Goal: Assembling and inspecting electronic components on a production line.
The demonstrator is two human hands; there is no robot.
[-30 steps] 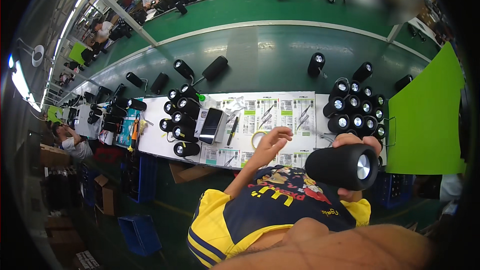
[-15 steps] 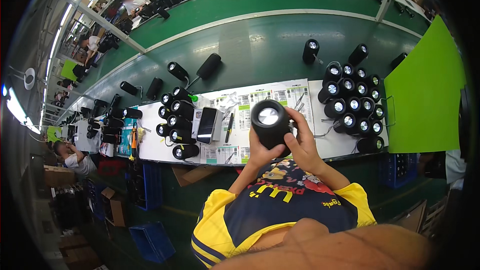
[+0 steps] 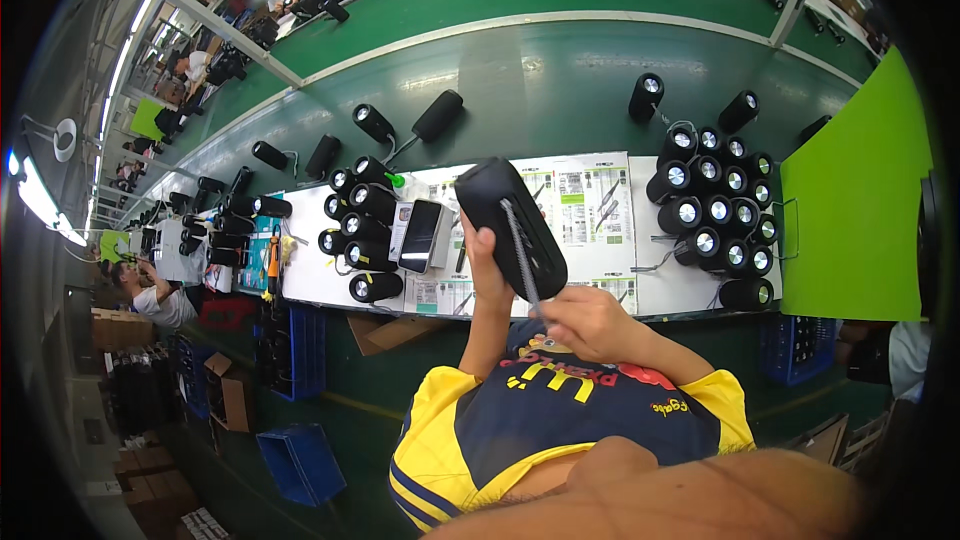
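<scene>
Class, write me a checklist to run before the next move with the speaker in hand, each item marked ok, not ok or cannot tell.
1. Left hand supports the speaker: ok.
2. Right hand is at the cord's lower end: ok.
3. Firm hold on the cord: cannot tell, blurred.
4. Speaker upright: not ok, tilted.
5. Phone clear of both hands: ok.

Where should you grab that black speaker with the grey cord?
Probably its middle, from the left: the black speaker is long, round and tilted, and the grey cord runs over the face we see, where fingers could snag it. The left hand grips the left side.
</scene>
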